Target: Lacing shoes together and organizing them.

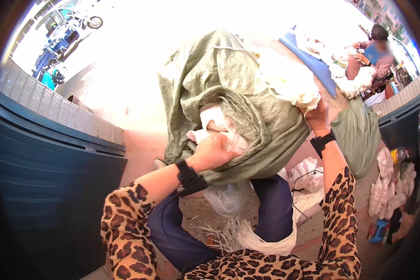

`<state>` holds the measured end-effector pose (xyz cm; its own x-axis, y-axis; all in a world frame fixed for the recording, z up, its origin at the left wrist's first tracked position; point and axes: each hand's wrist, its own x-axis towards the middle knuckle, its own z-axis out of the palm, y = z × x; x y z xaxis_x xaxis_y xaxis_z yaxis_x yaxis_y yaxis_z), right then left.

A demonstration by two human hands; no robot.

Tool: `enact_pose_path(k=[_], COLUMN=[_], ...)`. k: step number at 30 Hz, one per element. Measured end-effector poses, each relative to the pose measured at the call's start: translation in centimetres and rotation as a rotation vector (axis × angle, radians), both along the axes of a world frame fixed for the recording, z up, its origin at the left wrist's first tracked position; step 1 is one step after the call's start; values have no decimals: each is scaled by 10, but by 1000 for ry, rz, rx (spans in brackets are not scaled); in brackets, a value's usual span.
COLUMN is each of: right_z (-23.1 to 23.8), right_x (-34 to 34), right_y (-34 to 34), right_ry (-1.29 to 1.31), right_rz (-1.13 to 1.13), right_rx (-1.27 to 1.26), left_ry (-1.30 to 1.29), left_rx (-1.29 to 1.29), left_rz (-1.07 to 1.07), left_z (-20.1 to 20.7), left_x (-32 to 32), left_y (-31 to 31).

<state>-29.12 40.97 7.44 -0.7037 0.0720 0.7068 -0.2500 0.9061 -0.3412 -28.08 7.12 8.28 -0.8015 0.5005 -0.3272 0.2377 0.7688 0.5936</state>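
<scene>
A large grey-green woven sack stands over my knees, its mouth gaping toward me. Inside the opening lie several white, rolled, cloth-like bundles. My left hand reaches into the mouth, its fingers curled against one of these rolls; the fingertips are partly hidden. On the sack's right side, my right hand grips the end of a cream-white bundle, which looks like soft strips or gloves. Glare washes out most of that bundle. Both wrists wear black bands.
Pale strands hang across my lap, beside a clear plastic bag. White bundles lie at the right, near a second green sack. A person sits at the far right among white bundles. Blue metal panels flank the left.
</scene>
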Motion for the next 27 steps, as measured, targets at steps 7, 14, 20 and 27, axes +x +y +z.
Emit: enact_pose_path(k=[7, 14, 20, 27], right_z=[-23, -55, -101, -117], right_x=[36, 59, 52, 37], right_y=[26, 17, -60, -74], right_ry=[-16, -221, -497, -674], right_rz=[-39, 197, 239, 191], right_rx=[-86, 93, 260, 365], left_ry=[-206, -232, -145, 67], left_rx=[41, 26, 80, 374], left_rz=[310, 609, 957, 1291], left_z=[51, 107, 116, 108], left_x=[14, 91, 126, 135], left_y=[-112, -225, -325, -365])
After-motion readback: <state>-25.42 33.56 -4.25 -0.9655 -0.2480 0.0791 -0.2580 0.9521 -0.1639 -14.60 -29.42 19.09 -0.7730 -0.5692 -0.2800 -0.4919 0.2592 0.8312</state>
